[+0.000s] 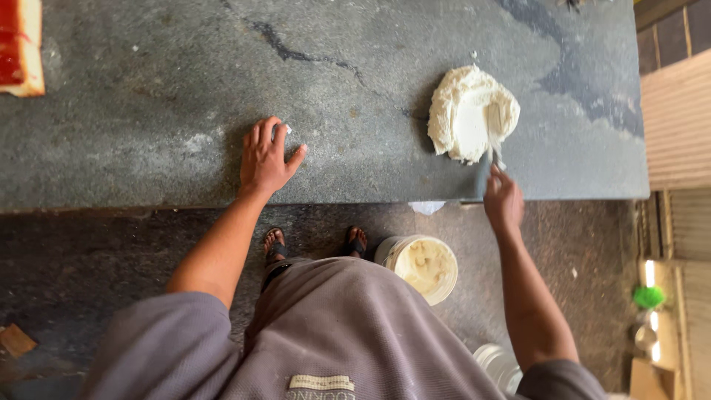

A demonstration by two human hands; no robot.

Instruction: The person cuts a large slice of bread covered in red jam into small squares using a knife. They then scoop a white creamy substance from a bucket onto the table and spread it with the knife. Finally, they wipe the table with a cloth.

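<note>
right hand (503, 198) clenched on handle of spreading knife (495, 141), blade buried in mound of white paste (466, 112) on grey stone counter (148, 111), near front edge. left hand (265, 157) released, flat on counter, fingers spread, well apart from paste. white bucket (419, 265) of same paste on floor below.

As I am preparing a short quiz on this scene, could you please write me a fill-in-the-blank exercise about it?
1. The left hand lies flat on the grey stone ____.
2. The right hand holds a tool pushed into the mound of ____ paste.
3. The bucket stands on the ____, beside the person's feet.
4. A red-topped slab lies at the counter's far ____ edge.

Missing words: counter; white; floor; left
</note>
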